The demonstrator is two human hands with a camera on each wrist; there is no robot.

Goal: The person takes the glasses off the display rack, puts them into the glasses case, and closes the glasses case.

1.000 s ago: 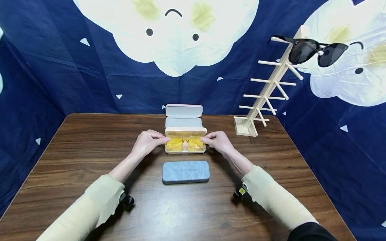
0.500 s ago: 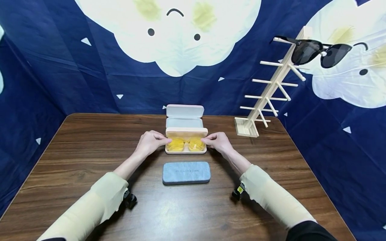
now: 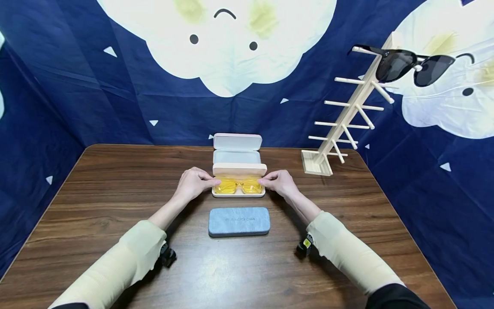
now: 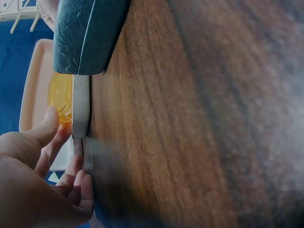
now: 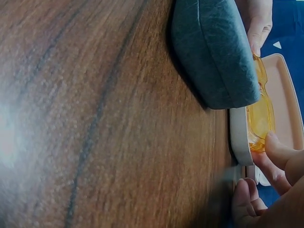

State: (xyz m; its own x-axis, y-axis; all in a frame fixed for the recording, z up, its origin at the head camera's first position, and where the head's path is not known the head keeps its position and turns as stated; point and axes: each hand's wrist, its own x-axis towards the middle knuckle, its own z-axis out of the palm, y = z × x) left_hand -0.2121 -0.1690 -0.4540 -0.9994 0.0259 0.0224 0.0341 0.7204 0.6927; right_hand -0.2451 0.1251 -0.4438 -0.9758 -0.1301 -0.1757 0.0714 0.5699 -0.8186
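Observation:
Yellow-tinted glasses point(image 3: 228, 186) lie across an open pink glasses case point(image 3: 239, 169), its lid raised at the back. My left hand point(image 3: 191, 185) pinches their left end between thumb and fingers; the right hand point(image 3: 281, 182) pinches the right end. In the left wrist view, the thumb of my left hand point(image 4: 35, 156) presses on the yellow glasses point(image 4: 61, 97) just over the case's front wall point(image 4: 81, 107). From the right wrist, the right hand point(image 5: 280, 183) shows its thumb on the near end of the glasses point(image 5: 260, 121), partly hidden behind a blue case.
A closed blue glasses case point(image 3: 239, 222) sits in front of the pink one. Behind stands another open case point(image 3: 236, 157) with a pale lining. At the back right, a wooden peg rack point(image 3: 347, 113) bears black sunglasses point(image 3: 397, 66) on top.
Both hands keep their pinch on the yellow glasses. The glasses have shifted slightly toward the front of the pink case and tilted. The head view has moved a little.

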